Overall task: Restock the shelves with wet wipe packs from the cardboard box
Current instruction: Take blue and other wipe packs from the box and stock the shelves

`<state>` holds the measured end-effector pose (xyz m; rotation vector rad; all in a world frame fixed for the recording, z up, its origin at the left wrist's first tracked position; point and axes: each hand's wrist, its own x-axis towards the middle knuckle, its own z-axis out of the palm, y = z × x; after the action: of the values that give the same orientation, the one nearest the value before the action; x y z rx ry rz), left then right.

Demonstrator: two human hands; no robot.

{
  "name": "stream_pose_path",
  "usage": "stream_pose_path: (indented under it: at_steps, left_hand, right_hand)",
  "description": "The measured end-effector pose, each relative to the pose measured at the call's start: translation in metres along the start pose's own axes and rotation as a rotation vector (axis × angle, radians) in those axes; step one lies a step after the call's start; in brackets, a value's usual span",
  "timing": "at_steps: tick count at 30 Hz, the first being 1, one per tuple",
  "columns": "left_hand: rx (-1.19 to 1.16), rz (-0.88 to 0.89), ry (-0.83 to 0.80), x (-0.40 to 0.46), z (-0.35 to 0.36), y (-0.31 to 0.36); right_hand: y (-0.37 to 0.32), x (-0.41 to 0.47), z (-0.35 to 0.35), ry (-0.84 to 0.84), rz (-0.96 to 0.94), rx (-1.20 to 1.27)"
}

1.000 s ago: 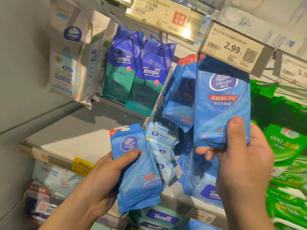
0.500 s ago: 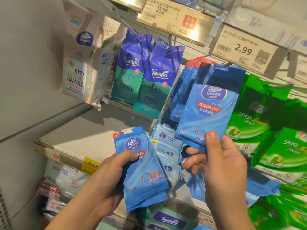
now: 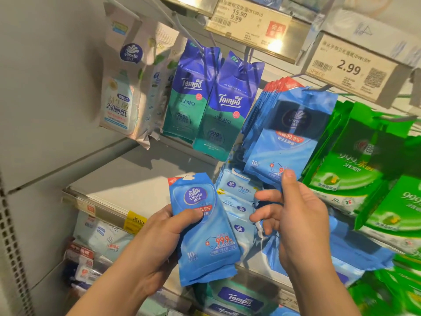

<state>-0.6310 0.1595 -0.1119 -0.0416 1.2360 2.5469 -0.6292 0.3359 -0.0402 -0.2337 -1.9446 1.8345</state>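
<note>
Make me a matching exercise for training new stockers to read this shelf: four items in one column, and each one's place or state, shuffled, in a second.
Things
1. blue Vinda stack
2. front hanging blue Vinda pack
3. Tempo packs
4. green packs

Places or states
A. hanging at the far right of the row
B. held in the left hand, thumb across the front
C. hanging just left of the blue Vinda packs
D. on the hook under the 2.99 price tag, bottom edge pinched by the right hand

Pairs: 1-B, 2-D, 3-C, 4-A
</note>
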Motion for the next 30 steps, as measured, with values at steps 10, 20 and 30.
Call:
stream_pose_path:
  at_steps: [10, 20, 30]
  left_hand:
    - [0.033, 0.013, -0.018, -0.001, 0.003, -0.002]
    - [0.143, 0.019, -0.017, -0.001, 0.006, -0.008]
    - [0.000, -0.030, 0.135, 0.010, 0.004, -0.001]
  right_hand:
    - [0.023, -0.026, 0.003, -0.427, 0.275, -0.410]
    - [0.024, -0.029, -0.004, -0.444, 0.258, -0.493]
    - [-0.001, -0.036, -0.027, -0.167, -0.284, -0.364]
